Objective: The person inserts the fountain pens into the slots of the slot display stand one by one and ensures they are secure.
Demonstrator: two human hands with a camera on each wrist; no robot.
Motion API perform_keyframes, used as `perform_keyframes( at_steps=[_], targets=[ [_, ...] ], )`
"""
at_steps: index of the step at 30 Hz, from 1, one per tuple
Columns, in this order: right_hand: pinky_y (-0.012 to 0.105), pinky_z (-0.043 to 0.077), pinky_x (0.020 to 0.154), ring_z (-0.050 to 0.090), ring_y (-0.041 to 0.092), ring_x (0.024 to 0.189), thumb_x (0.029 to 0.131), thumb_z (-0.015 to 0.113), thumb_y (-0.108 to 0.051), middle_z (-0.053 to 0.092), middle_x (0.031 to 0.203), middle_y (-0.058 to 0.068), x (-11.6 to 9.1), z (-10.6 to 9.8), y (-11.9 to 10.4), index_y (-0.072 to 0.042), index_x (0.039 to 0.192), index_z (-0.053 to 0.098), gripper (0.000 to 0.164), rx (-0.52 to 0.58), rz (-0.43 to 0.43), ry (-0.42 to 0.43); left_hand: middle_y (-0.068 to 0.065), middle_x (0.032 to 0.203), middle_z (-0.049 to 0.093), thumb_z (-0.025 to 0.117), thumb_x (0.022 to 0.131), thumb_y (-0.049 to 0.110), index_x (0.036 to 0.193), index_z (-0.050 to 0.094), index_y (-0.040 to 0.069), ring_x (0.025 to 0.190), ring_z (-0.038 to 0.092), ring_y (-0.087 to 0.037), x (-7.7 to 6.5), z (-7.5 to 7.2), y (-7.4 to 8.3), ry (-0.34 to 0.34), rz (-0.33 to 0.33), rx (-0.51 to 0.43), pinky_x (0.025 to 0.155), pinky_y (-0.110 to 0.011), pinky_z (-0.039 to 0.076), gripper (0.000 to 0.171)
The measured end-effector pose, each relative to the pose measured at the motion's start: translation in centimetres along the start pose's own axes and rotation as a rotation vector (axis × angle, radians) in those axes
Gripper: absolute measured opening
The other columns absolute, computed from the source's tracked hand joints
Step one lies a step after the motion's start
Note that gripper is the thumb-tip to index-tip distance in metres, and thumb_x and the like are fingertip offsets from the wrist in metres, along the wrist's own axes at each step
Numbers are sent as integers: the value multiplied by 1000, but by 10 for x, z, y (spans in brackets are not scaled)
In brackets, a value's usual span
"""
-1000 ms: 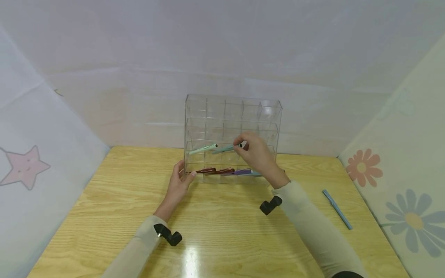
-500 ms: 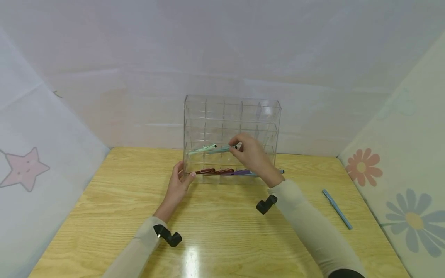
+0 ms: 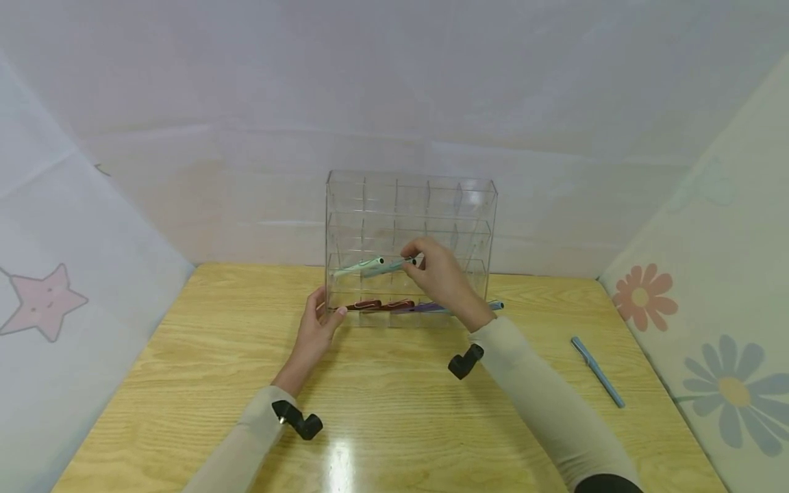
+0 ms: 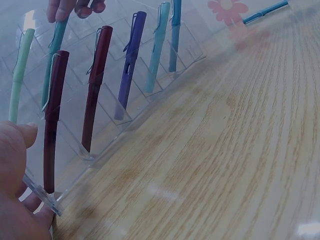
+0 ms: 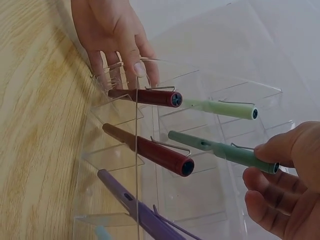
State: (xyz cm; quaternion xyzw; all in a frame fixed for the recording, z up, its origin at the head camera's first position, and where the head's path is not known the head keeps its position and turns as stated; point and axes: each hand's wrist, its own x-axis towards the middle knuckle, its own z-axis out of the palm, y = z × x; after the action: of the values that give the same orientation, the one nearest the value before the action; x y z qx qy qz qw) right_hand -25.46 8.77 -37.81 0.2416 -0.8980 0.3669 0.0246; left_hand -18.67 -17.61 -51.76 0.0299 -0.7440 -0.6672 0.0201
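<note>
A clear acrylic pen rack (image 3: pixel 411 183) with tiers of compartments stands at the back of the table. My left hand (image 3: pixel 313 335) grips its lower left corner, thumb in front. My right hand (image 3: pixel 445 277) pinches the cap end of a teal pen (image 5: pixel 225 151), which leans in the second-lowest tier, second compartment from the left. To its left leans a pale green pen (image 5: pixel 225 108). The bottom tier holds a dark red pen (image 4: pixel 53 115), another dark red pen (image 4: pixel 95 85), a purple pen (image 4: pixel 131 60), a light turquoise pen (image 4: pixel 159 45) and a blue pen (image 4: pixel 174 35).
A loose blue pen (image 3: pixel 598 371) lies on the wooden table (image 3: pixel 394 411), to the right of my right forearm. Pale cloth walls (image 3: pixel 246 171) enclose the back and both sides. The rack's two upper tiers hold no pens.
My right hand has moved slightly left and down with the teal pen, which now sits lower in its compartment. The left hand keeps its grip on the rack.
</note>
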Motion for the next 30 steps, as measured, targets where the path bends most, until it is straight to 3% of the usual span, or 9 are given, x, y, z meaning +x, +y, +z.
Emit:
perform_keyframes(
  at_steps=[17, 30],
  targets=[
    [27, 53, 66, 61, 18, 81, 105, 70, -17, 69, 126, 11, -3, -3, 4, -8, 126, 68, 23, 8, 7, 18, -21, 176, 19, 62, 110, 29, 170, 16, 10, 164, 21, -44, 2, 2, 2, -4, 14, 20, 136, -59, 23, 78],
    [27, 50, 58, 60, 22, 77, 106, 69, -20, 68, 131, 13, -16, -29, 5, -9, 131, 65, 28, 10, 0, 70, -20, 176, 19, 61, 111, 28, 170, 15, 12, 164, 21, -43, 7, 2, 0, -10, -1, 6, 135, -58, 26, 77]
  ],
)
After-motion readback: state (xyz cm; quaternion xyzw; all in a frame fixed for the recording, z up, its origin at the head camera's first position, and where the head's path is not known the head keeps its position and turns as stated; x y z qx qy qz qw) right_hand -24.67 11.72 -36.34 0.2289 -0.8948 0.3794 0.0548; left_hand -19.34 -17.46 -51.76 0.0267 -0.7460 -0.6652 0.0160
